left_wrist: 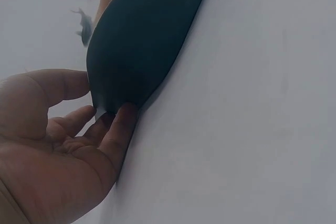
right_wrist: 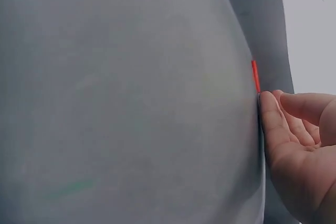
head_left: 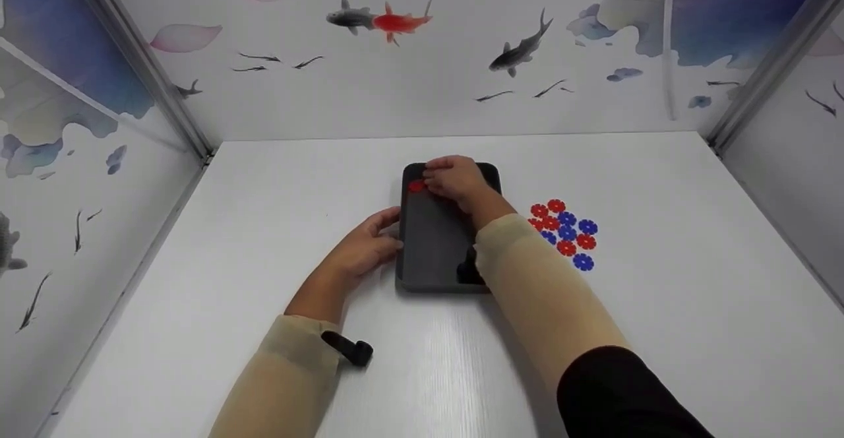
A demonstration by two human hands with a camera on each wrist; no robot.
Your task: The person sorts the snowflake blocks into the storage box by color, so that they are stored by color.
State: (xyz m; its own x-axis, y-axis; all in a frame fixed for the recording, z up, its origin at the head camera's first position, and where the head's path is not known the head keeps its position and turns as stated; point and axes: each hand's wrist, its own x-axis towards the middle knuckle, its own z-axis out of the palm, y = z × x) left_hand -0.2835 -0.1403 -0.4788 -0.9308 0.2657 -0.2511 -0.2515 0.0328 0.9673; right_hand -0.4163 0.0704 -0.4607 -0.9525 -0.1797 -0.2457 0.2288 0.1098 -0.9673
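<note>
The left hand (head_left: 364, 248), fingers loosely spread, touches the side of the black tray (head_left: 428, 247); the right hand (head_left: 456, 179), fingers nearly straight, has fingertips at a red disc (head_left: 416, 187) inside

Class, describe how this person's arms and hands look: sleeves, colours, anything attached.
The left hand and right hand are ungloved. Pale beige coverings dress the left forearm and right forearm; a black sleeve shows above the right one. Small black attachments sit at the left cuff and right cuff.
</note>
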